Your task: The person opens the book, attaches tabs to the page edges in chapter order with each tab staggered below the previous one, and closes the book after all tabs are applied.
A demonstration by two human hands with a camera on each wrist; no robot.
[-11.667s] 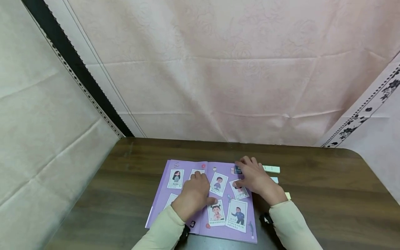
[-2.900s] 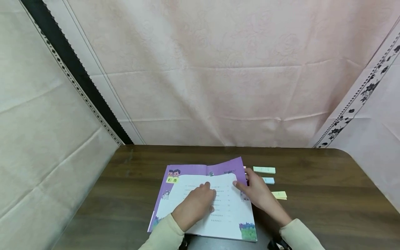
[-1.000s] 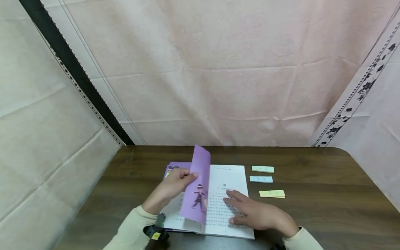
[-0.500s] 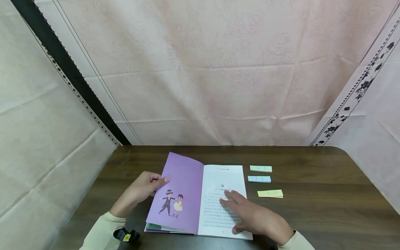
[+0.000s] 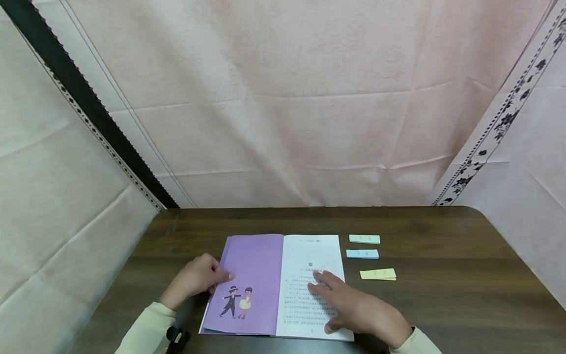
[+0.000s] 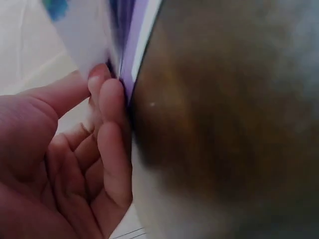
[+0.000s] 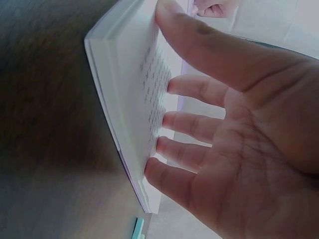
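Observation:
An open book lies on the wooden table, with a plain purple left page (image 5: 256, 260) showing two small cartoon figures and a white right page (image 5: 309, 253) with lines of print. My left hand (image 5: 194, 280) pinches the outer edge of the purple page, thumb on top. In the left wrist view, thumb and curled fingers of the left hand (image 6: 70, 144) meet at the page edges. Spread over the printed page, my right hand (image 5: 364, 309) rests its fingertips on the paper. The right wrist view shows the right hand (image 7: 239, 129) with fingers extended against the print.
Right of the book lie a green sticky strip (image 5: 364, 239), a blue sticky strip (image 5: 362, 253) and yellow sticky strips (image 5: 376, 274). The wooden table (image 5: 442, 275) reaches back to a pale hanging cloth (image 5: 309, 123).
The left hand has swung a purple page over to the left and down flat, covering a spread with a yellow tab. The right hand moved from the page's edge onto the printed page.

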